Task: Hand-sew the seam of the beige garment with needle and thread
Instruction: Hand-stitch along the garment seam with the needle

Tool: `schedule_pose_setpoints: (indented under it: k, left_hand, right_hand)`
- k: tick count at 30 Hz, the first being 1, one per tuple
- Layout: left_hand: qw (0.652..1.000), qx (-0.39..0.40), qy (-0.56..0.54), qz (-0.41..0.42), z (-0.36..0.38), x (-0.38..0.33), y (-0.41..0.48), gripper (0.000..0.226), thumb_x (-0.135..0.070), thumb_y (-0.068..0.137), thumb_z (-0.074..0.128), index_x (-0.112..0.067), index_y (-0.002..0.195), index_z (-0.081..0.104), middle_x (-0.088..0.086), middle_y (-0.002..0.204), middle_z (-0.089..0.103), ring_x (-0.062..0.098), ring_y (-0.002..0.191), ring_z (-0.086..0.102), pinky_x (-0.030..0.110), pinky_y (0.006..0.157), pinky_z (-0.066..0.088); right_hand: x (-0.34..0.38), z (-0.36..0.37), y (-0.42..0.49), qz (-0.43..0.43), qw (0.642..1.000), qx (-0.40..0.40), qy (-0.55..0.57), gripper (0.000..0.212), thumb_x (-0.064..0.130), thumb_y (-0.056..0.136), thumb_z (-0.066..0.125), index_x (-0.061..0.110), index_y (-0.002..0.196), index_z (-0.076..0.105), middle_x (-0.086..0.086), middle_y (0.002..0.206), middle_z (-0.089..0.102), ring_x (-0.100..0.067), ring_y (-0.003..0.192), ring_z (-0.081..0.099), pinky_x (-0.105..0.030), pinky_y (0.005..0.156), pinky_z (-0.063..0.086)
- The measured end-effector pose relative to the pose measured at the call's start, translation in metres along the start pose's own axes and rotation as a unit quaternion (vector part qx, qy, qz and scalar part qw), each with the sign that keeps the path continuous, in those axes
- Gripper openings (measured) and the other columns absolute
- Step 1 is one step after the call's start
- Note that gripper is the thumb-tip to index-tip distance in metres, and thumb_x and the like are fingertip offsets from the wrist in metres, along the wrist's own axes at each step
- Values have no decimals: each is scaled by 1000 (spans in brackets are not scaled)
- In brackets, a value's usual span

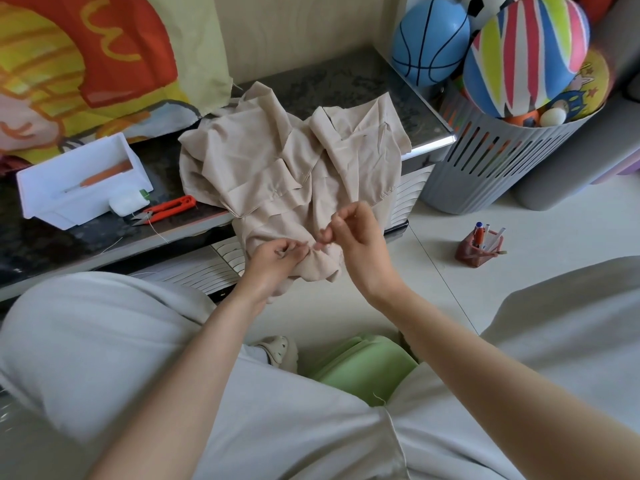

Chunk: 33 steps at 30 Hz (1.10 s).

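Beige garment (277,157) lies crumpled on the dark tabletop (346,81), w/ its lower part hanging over the front edge down to both hands.

L hand (277,259) is low, at the hanging end. Forearm comes up from lower left, wrist about straight, back of hand toward cam. Fingers are curled and the grip pinches a bunched fold of the fabric, tips pointing right.

R hand (356,237) is just beside it and a bit higher. Forearm comes in from lower right, wrist bent, back of hand toward cam. Thumb & forefinger are pressed together, tips aimed left and down at the same fold, nearly touching the L fingertips. The other fingers arch up above them. R grip is closed at the tips, but what sits in it is too small to see, so can't tell.

Left on the tabletop: white tray (79,178), w/ orange snips (169,207) just beside its front corner, near the garment's edge. On the floor (433,306) to the right: pen pot (479,249) & grey basket (502,161) of balls.
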State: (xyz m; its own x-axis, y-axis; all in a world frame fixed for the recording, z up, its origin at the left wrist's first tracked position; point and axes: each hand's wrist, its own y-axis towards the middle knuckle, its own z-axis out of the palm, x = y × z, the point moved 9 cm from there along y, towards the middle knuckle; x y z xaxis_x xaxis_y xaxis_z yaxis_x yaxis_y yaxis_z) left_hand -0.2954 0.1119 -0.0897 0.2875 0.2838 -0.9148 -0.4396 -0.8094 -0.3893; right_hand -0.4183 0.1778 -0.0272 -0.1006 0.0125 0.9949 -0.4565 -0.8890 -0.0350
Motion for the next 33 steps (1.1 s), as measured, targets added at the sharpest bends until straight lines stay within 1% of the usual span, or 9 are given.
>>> schedule_pose_setpoints:
  k: [4,10,12,14,16,20,25,28,33]
  left_hand:
    - [1000,-29,9,5,-7,-2,1,12,-11,91,59,-10,79,61,8,79,57,15,74,52,14,55,46]
    - [999,-42,-26,9,-9,-6,-1,13,-29,79,69,-18,76,62,7,78,51,13,67,45,17,57,31]
    - [998,-45,-35,20,-10,-7,0,12,-16,87,66,-11,78,60,7,78,52,6,57,48,14,50,37]
    - [998,-46,-30,22,-11,-8,-1,13,-24,81,67,-13,79,60,7,76,51,12,59,46,17,55,31]
    - [998,-49,-29,26,-11,-8,-1,13,-24,81,67,-14,76,59,7,75,50,15,62,45,18,56,30]
    - [997,-49,-44,40,-11,-11,-1,18,-6,93,56,-9,75,56,5,70,51,-2,51,50,12,45,42]
    - [998,-48,-34,34,-10,-8,0,20,-6,92,57,-12,73,58,4,70,53,1,55,51,12,47,42]
    - [998,-37,-24,44,-9,-8,1,18,-8,92,58,-12,75,59,7,75,54,10,65,50,15,51,41]
    - [999,31,-13,17,0,-5,-3,14,-35,79,68,-22,78,63,5,71,40,15,63,33,27,57,14]
  right_hand:
    - [-16,-16,-3,65,993,-30,-88,20,15,101,37,18,81,38,6,64,42,-9,57,37,-24,58,37]
    - [-48,-33,-16,134,945,22,-298,17,20,100,32,11,95,45,3,81,64,-5,60,46,-16,49,35]
    - [-60,-37,-19,152,922,47,-354,16,21,99,33,12,99,46,-3,82,66,-15,64,50,-23,55,37]
    - [-72,-43,-21,173,897,54,-403,19,19,97,36,9,105,51,-7,87,62,-24,75,50,-29,64,36]
    - [-82,-50,-24,196,882,52,-426,24,17,96,36,6,110,53,-8,91,59,-26,81,50,-29,68,35]
    - [-98,-66,-30,227,856,48,-462,25,16,98,35,5,113,52,-14,107,63,-31,97,55,-30,72,37]
    - [-112,-86,-35,261,835,35,-484,26,17,99,33,5,115,50,-14,111,62,-32,101,56,-33,78,41]
    - [-114,-90,-33,251,842,27,-476,20,13,97,36,6,110,50,-11,109,64,-30,97,56,-33,76,41]
    - [-72,-74,-18,127,923,-31,-362,11,13,100,37,10,96,47,1,104,69,-15,71,51,-29,65,37]
